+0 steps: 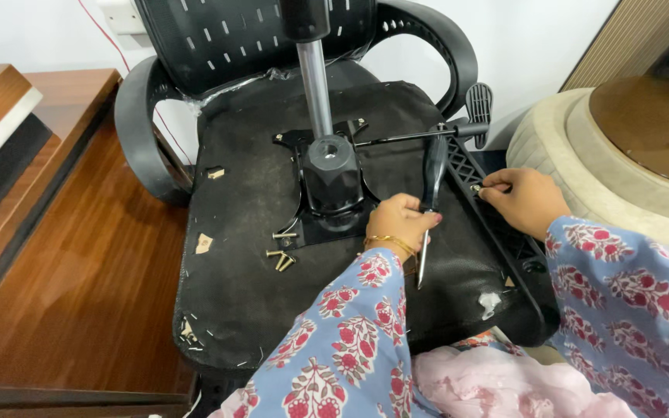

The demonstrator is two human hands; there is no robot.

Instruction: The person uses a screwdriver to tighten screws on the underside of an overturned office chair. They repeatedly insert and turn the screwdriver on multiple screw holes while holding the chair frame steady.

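Note:
An upturned black office chair lies before me, its seat underside [249, 271] facing up. A black metal mechanism plate [327, 182] with a silver gas cylinder [315, 85] is fixed at its middle. My left hand [400, 220] grips a black-handled screwdriver [431, 182], handle up, metal shaft pointing down toward me. My right hand [520, 197] pinches a small screw [475, 187] at the chair's black armrest bracket [497, 224] on the right. Several loose screws [282, 259] lie on the seat underside left of my left hand.
A black lever with a paddle handle [478, 104] sticks out right from the mechanism. Curved black armrests [137, 131] flank the chair back. A wooden surface [71, 271] lies left; a round beige and brown piece of furniture [629, 147] stands right. Pink cloth [505, 383] lies below.

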